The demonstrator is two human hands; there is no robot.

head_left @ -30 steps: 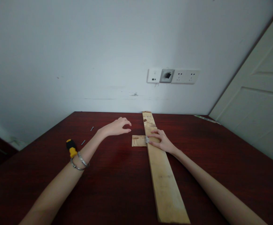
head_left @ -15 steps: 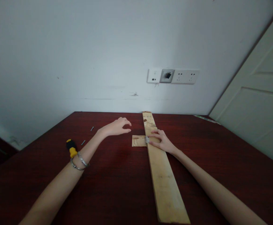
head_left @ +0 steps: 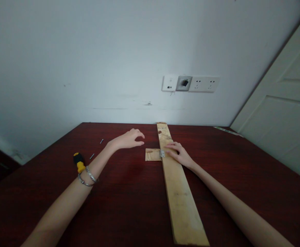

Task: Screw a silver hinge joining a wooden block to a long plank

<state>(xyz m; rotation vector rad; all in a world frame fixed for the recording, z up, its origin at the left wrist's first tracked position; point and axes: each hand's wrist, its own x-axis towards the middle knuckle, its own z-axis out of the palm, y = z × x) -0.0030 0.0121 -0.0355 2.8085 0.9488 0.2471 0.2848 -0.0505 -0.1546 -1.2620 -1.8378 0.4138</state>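
Note:
A long wooden board (head_left: 182,199) lies lengthwise on the dark red table. A short wood piece (head_left: 152,155) meets its left edge, and a small metal hinge (head_left: 162,153) lies across the joint between them. My right hand (head_left: 182,156) rests on the board just right of the hinge, thumb and fingers apart, holding nothing. Left of the short piece, my left hand (head_left: 130,138) hovers over the table with its fingers curved and apart, and nothing is in it. A silver bracelet (head_left: 90,174) is on the left wrist.
A black and yellow screwdriver (head_left: 79,162) lies beside my left forearm, partly hidden by it. Two screws (head_left: 101,141) lie behind it on the table (head_left: 124,206). Wall sockets (head_left: 201,84) are above the back edge. A white door (head_left: 289,99) stands at the right.
My right thumb and fingers have drawn back slightly to the right, off the hinge, which now shows more fully. My left hand stays where it was.

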